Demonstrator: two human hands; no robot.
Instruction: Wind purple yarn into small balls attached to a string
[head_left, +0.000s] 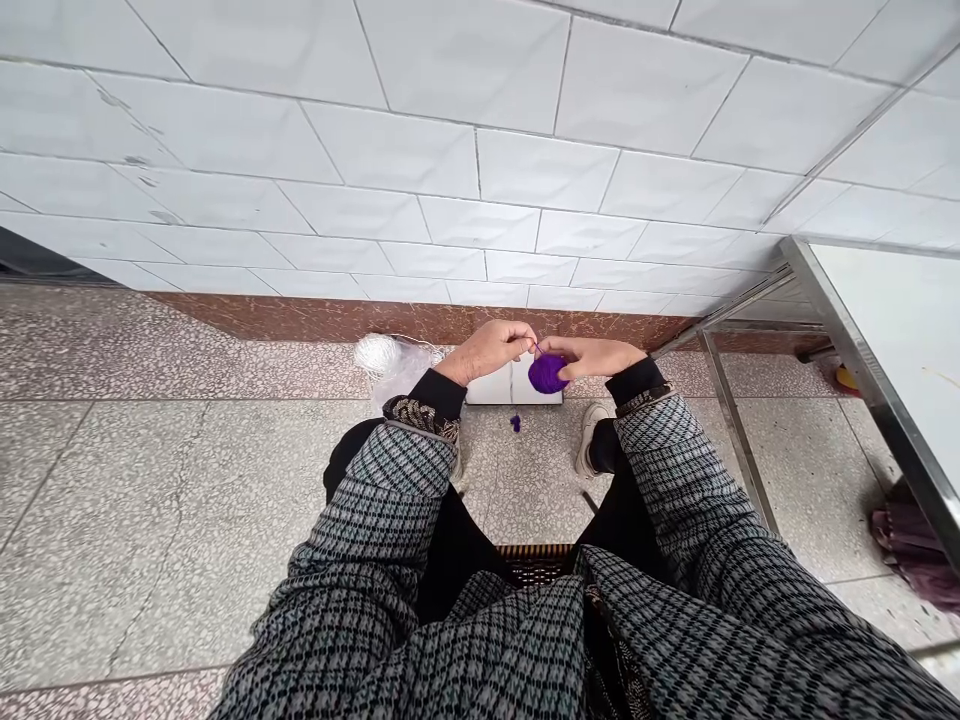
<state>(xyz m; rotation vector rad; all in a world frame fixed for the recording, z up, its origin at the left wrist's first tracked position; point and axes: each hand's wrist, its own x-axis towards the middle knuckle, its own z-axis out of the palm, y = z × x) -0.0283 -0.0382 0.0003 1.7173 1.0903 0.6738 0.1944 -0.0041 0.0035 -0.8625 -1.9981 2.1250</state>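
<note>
A ball of purple yarn (547, 374) is held in my right hand (596, 357), whose fingers and thumb wrap its upper right side. Beside it, my left hand (496, 350) pinches a purple strand that runs to the ball. Below both hands a white box or board (491, 388) rests on the floor, partly covered by them. Just in front of it lies a small purple scrap of yarn (515, 423).
White yarn (377, 354) sits in a clear plastic bag (405, 372) by the tiled wall (442, 165). To the right stands a metal-framed table (885, 370). Dark maroon cloth (911, 540) hangs or lies beneath it. A woven seat (536, 568) shows under me.
</note>
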